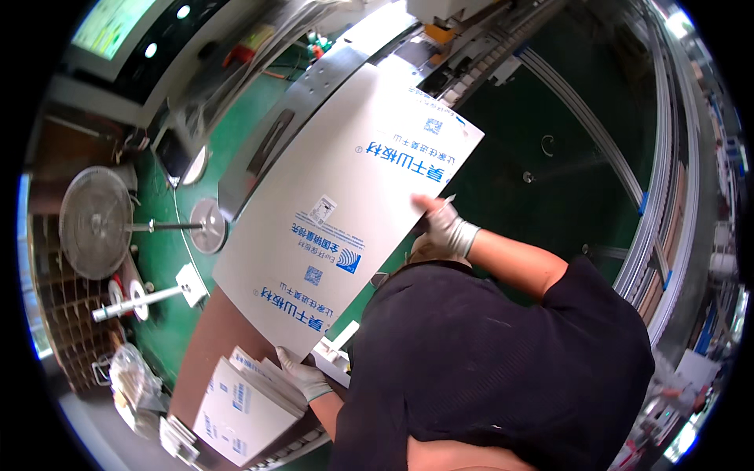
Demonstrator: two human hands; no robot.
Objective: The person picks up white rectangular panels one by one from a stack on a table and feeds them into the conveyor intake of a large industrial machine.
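Note:
A large white board (361, 188) with blue print lies slantwise in front of me. My right hand (452, 224), in a pale glove, grips its right edge with the thumb on top and the fingers hidden underneath. At the near corner, my left hand (302, 375), gloved as well, holds the board's lower edge; its fingertips are partly out of sight. Beyond the board's left side shows a grey metal plate (236, 184) with a long slot. Close to my left hand, several smaller printed white boards (243, 412) lean in a stack on a brown surface (206, 345).
Machine parts and a rail (471, 78) stand at the far side. To the left are a round disc on a stand (94, 224), a white post (145, 302) and a plastic bag (133, 377). Aluminium framing (589, 118) curves along the right over green floor.

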